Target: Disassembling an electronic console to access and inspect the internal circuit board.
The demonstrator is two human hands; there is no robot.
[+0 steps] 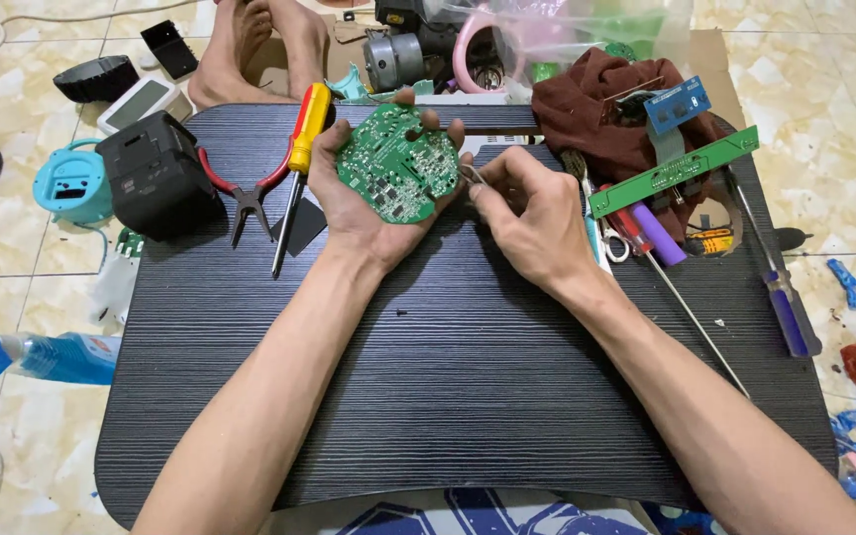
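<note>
- Left hand [364, 213] cradled the round green circuit board [397, 161] from below, fingers [430, 118] curled over its far rim, thumb on the near-left edge; board held above the dark tabletop [448, 376], component side toward the camera.
- Judgement: that grip should hold on the bare rim only, off the solder joints, with the wrist braced so the board cannot rock.
- Board: round outline, a notch and hole near the top, small dark chips and pale solder pads scattered across the green face.
- Right hand [532, 213] pinched a thin metal tool [472, 174] between thumb and forefinger, tip touching the board's right edge; whether tweezers or a probe, cannot tell.
- Judgement: the tip wants light pressure at a shallow angle, heel of the hand resting low, so a slip would not scrape the tracks.
</note>
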